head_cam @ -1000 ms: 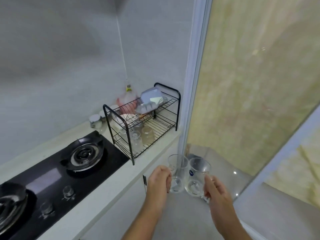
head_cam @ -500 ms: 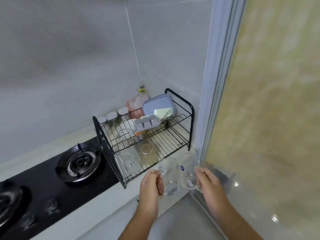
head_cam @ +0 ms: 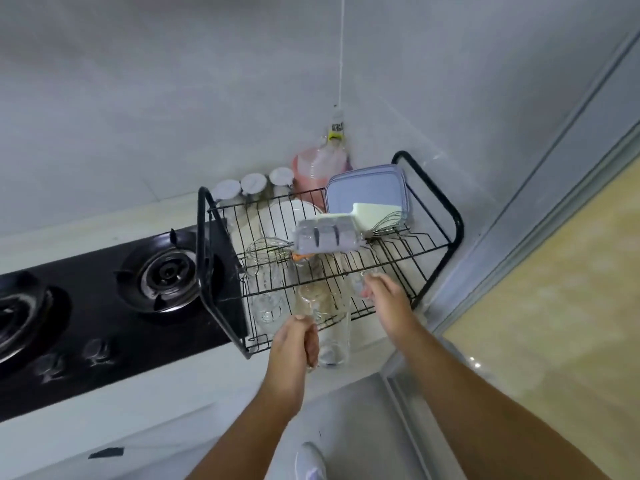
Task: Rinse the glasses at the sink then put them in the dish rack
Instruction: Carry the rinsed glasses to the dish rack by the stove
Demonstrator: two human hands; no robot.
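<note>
Soft even light, motion blur

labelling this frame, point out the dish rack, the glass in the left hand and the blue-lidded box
dish rack [head_cam: 458, 221], head view, black frame bar at its right end
glass [head_cam: 334, 344], head view, clear side wall beside the left hand [head_cam: 294, 344]
blue-lidded box [head_cam: 367, 185], head view, middle of the lid

White counter: black hob, wire dish rack, three jars.

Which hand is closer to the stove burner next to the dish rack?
Left. The left hand, gripping a glass, is at the dish rack's front edge, right of the burner. The right hand, holding another glass, is farther right, at the rack's lower shelf.
</note>
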